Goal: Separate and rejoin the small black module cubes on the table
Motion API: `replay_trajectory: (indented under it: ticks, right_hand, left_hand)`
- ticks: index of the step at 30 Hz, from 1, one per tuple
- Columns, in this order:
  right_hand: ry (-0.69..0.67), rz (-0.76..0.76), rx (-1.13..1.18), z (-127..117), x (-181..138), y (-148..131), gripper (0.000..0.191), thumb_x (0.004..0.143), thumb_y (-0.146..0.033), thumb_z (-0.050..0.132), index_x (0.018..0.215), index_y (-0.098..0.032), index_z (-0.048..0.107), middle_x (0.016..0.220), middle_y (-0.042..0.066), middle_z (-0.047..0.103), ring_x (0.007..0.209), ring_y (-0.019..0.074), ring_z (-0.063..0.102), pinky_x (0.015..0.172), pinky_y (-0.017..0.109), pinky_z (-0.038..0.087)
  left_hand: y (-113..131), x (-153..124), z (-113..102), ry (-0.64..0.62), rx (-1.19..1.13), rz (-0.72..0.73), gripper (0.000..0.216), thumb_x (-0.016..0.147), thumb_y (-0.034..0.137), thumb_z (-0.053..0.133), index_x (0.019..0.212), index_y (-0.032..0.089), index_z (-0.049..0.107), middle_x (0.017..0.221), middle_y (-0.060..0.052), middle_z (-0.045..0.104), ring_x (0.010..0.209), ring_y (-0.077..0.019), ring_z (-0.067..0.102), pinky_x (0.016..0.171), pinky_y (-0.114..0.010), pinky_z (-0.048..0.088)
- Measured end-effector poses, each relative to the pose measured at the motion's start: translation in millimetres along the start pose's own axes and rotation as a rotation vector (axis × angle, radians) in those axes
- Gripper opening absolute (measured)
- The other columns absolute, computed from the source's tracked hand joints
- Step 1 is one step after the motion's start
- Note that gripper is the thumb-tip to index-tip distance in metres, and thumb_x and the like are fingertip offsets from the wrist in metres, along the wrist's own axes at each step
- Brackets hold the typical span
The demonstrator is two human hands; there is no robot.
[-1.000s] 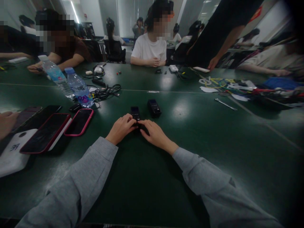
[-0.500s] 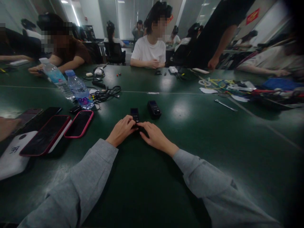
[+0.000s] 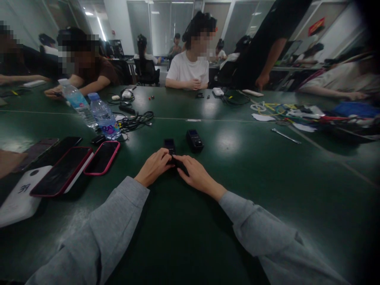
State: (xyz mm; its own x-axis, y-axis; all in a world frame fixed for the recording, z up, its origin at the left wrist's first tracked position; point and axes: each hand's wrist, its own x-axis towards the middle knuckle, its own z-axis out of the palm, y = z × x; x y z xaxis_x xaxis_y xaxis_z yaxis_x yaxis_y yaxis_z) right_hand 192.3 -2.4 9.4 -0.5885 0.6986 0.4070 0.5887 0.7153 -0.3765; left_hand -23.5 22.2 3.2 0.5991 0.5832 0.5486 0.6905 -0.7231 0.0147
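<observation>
A small black handheld device [image 3: 169,143] with a screen at its far end lies on the dark green table in front of me. My left hand [image 3: 156,165] is closed around its left side and near end, hiding much of it. My right hand [image 3: 194,172] meets the left at the device's near end, fingers bent and fingertips touching there. Between its thumb and forefinger shows a dark shape [image 3: 182,165]; whether this belongs to the device I cannot tell. Just beyond, to the right, lies a second black device [image 3: 194,141] with a screen and buttons.
On the left lie a red-edged phone [image 3: 61,172], a pink-cased phone [image 3: 102,158] and a white item marked in black [image 3: 25,192]. Two water bottles [image 3: 103,116] stand by black cables [image 3: 138,120]. A metal tool [image 3: 286,135] and tangled wires [image 3: 276,109] are right. People sit opposite.
The view has tilted up slightly, so everything sits a little lower. Both hands stay at the device; a dark shape now shows more clearly between my right thumb and forefinger.
</observation>
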Motion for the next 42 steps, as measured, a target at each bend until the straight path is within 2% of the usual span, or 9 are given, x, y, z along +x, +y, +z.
replay_trajectory:
  ticks: [5, 10, 17, 21, 25, 29, 34, 38, 42]
  right_hand:
    - [0.038, 0.012, -0.009, -1.4, 0.8, -0.5, 0.056, 0.094, -0.02, 0.049, 0.147, -0.022, 0.031, 0.128, 0.012, 0.052, 0.116, 0.0278, 0.052, 0.098, 0.05, 0.047]
    - [0.096, 0.0, -0.045, 0.0, 0.9, 2.0, 0.066, 0.091, -0.018, 0.053, 0.15, -0.025, 0.027, 0.151, 0.008, 0.034, 0.138, 0.0269, 0.033, 0.111, 0.051, 0.035]
    - [0.046, -0.005, -0.037, 3.3, 1.5, 6.3, 0.065, 0.09, -0.018, 0.054, 0.15, -0.025, 0.029, 0.154, 0.008, 0.032, 0.142, 0.0253, 0.028, 0.113, 0.051, 0.032]
    - [0.041, 0.013, -0.045, 4.1, 2.7, 6.6, 0.066, 0.09, -0.019, 0.054, 0.151, -0.026, 0.028, 0.154, 0.007, 0.032, 0.141, 0.0252, 0.03, 0.113, 0.051, 0.032]
    - [0.039, 0.021, -0.136, 6.6, 2.5, 5.7, 0.07, 0.092, -0.023, 0.055, 0.153, -0.027, 0.02, 0.158, 0.007, 0.022, 0.145, 0.026, 0.019, 0.116, 0.053, 0.026]
    - [0.142, 0.123, -0.247, 5.6, 1.6, 9.5, 0.068, 0.095, -0.028, 0.055, 0.153, -0.029, 0.02, 0.16, 0.007, 0.012, 0.147, 0.0295, 0.01, 0.116, 0.058, 0.019]
    - [0.278, 0.299, -0.309, 0.2, -2.4, 36.1, 0.06, 0.096, -0.027, 0.052, 0.15, -0.03, 0.027, 0.159, 0.009, 0.012, 0.145, 0.0353, 0.014, 0.112, 0.062, 0.025]
    - [0.249, 0.383, -0.238, -0.1, -4.9, 54.9, 0.055, 0.097, -0.032, 0.051, 0.149, -0.027, 0.034, 0.156, 0.014, 0.018, 0.136, 0.0385, 0.034, 0.103, 0.06, 0.042]
    - [0.235, 0.404, -0.202, -0.1, -4.2, 53.7, 0.052, 0.097, -0.034, 0.049, 0.147, -0.024, 0.037, 0.154, 0.015, 0.022, 0.126, 0.0374, 0.048, 0.093, 0.055, 0.052]
  left_hand:
    - [0.8, 0.2, -0.5, 0.014, 0.022, 0.012, 0.016, 0.096, 0.031, 0.052, 0.099, 0.017, 0.048, 0.106, -0.008, 0.053, 0.086, -0.0175, 0.059, 0.072, -0.032, 0.054]
    - [1.1, -0.1, -0.5, 0.014, 0.02, 0.076, 0.021, 0.095, 0.036, 0.054, 0.101, 0.017, 0.05, 0.107, -0.008, 0.056, 0.092, -0.0199, 0.06, 0.077, -0.034, 0.053]
    - [1.1, 0.7, -1.3, 0.019, 0.008, 0.09, 0.024, 0.094, 0.04, 0.053, 0.097, 0.016, 0.052, 0.105, -0.009, 0.057, 0.091, -0.0202, 0.06, 0.077, -0.033, 0.052]
    - [0.9, 0.5, -1.3, -0.003, 0.018, 0.049, 0.024, 0.095, 0.041, 0.052, 0.098, 0.017, 0.053, 0.107, -0.009, 0.058, 0.093, -0.0205, 0.06, 0.076, -0.033, 0.051]
    - [-0.5, 0.1, -2.6, -0.005, 0.025, -0.032, 0.022, 0.093, 0.038, 0.056, 0.1, 0.017, 0.054, 0.109, -0.008, 0.058, 0.096, -0.0214, 0.059, 0.077, -0.034, 0.05]
    - [-3.6, -0.5, -4.4, 0.054, -0.016, -0.154, 0.023, 0.09, 0.037, 0.061, 0.102, 0.018, 0.055, 0.11, -0.008, 0.055, 0.097, -0.021, 0.058, 0.079, -0.035, 0.051]
    - [-5.7, -1.6, -4.3, 0.099, -0.047, -0.234, 0.024, 0.088, 0.034, 0.065, 0.103, 0.018, 0.056, 0.111, -0.008, 0.052, 0.096, -0.0208, 0.058, 0.077, -0.036, 0.053]
    - [-5.9, -2.4, -3.4, 0.093, -0.063, -0.244, 0.023, 0.088, 0.032, 0.065, 0.103, 0.018, 0.056, 0.112, -0.009, 0.052, 0.097, -0.0216, 0.058, 0.077, -0.037, 0.054]
    - [-6.3, -2.5, -3.4, 0.131, -0.093, -0.231, 0.022, 0.088, 0.031, 0.066, 0.103, 0.018, 0.057, 0.11, -0.008, 0.053, 0.096, -0.0206, 0.059, 0.077, -0.037, 0.055]
